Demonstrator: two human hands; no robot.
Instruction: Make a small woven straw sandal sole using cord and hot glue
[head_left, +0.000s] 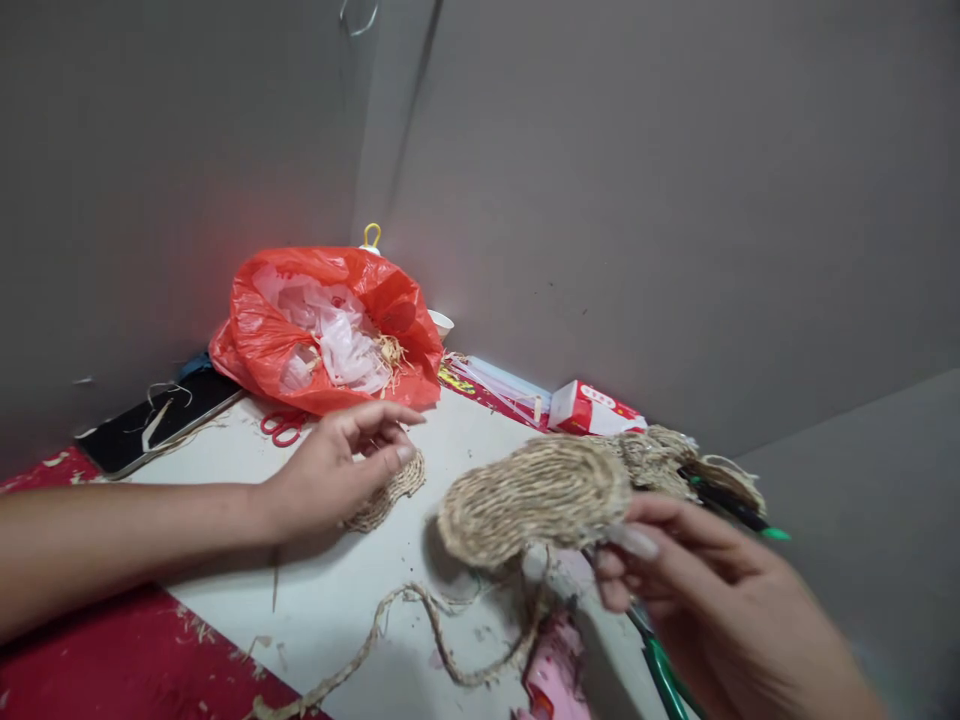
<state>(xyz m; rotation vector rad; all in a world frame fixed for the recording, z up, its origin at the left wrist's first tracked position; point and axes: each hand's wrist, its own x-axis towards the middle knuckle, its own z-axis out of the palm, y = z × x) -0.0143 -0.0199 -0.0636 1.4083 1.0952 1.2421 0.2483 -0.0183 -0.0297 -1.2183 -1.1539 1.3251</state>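
Observation:
A long oval sole of coiled straw cord [532, 495] is raised over the white board, pinched at its right end between the thumb and fingers of my right hand [690, 580]. A loose twisted straw cord [442, 640] curves across the board below it; where the cord begins is hidden. My left hand [349, 460] hovers around a smaller woven straw piece [390, 495] lying on the board and covers part of it. Its index finger reaches out, apart from the thumb, while the other fingers are bent.
Behind my left hand stands a red plastic bag [255, 340] with white plastic and straw scraps. Red-handled scissors [282, 427] and a black phone [161, 420] lie left. A red-white box [596, 408], straw bundle [652, 455], green-handled tool [660, 675] and pink object [556, 665] are right. Grey walls enclose the back.

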